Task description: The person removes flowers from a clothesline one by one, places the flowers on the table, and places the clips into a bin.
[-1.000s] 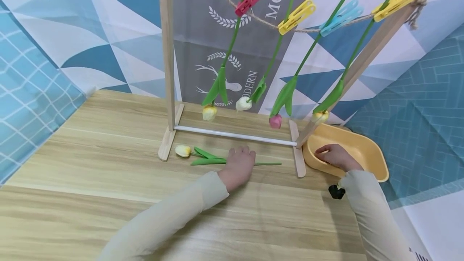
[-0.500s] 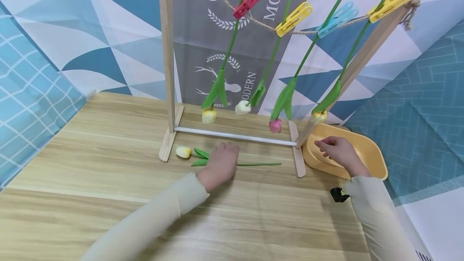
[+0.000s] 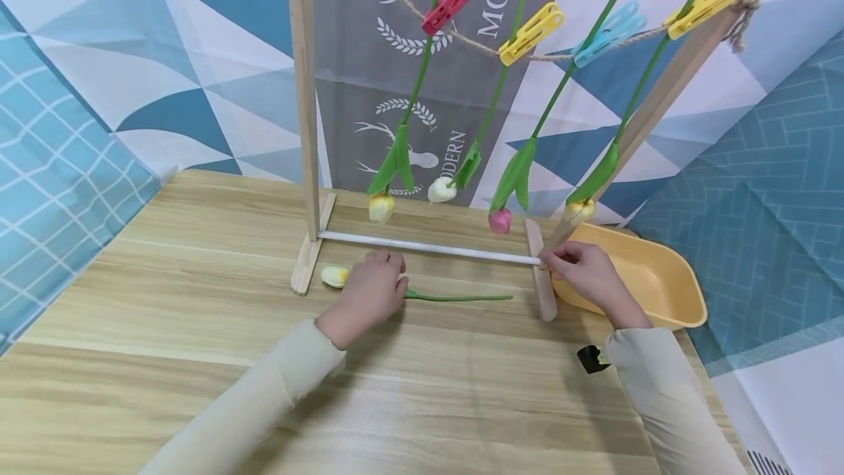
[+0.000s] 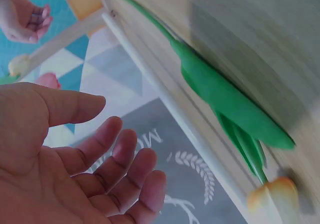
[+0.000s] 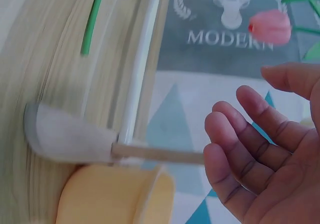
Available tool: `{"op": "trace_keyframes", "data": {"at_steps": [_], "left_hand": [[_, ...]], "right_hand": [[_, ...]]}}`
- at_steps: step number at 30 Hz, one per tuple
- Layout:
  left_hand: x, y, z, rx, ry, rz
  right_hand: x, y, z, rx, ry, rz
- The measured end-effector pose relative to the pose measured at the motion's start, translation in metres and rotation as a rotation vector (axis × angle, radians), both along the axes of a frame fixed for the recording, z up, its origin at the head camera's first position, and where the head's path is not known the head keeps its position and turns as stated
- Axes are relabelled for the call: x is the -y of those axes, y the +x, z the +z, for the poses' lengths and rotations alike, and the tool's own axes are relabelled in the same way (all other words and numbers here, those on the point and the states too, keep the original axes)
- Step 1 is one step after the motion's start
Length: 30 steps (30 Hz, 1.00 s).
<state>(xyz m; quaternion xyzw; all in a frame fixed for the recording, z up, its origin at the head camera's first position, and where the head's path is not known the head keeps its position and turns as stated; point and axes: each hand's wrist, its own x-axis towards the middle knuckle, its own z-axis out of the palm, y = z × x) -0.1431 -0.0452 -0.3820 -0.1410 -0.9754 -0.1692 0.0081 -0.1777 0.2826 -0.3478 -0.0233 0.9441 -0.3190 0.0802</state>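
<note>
A yellow-and-white artificial tulip (image 3: 461, 297) lies on the wooden table in front of a rack. My left hand (image 3: 369, 292) hovers over its leaves, hiding them in the head view. In the left wrist view the fingers of that hand (image 4: 95, 159) are loosely bent, apart from the tulip (image 4: 230, 104), and hold nothing. My right hand (image 3: 590, 277) is above the near rim of a yellow-orange basin (image 3: 666, 270), by the rack's right foot (image 3: 542, 284). Its relaxed fingers are empty in the right wrist view, where a pink tulip (image 5: 270, 28) hangs beyond.
The rack has wooden posts (image 3: 303, 94) and a white crossbar (image 3: 428, 246). Along its rope (image 3: 475, 39), a red clothespin (image 3: 450, 0), a blue clothespin (image 3: 609, 34) and yellow clothespins (image 3: 530, 34) hold several tulips upside down. Patterned cloth stands behind.
My left hand has slid left along the lying tulip, from its stem to its leaves. My right hand has shifted left from above the basin toward the rack's foot. The tulip stays put.
</note>
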Motion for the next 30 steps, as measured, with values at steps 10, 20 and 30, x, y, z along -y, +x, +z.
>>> {"op": "trace_keyframes", "data": {"at_steps": [10, 20, 30], "left_hand": [[0.024, 0.006, 0.006, -0.05, 0.166, 0.051], [0.039, 0.011, 0.009, -0.084, 0.312, 0.107], [0.049, 0.011, 0.022, -0.071, 0.495, 0.173]], "right_hand": [[0.03, 0.008, 0.008, -0.069, 0.003, 0.064], [0.052, 0.012, 0.003, -0.133, -0.105, 0.112], [0.076, 0.015, 0.001, -0.169, -0.242, 0.073]]}}
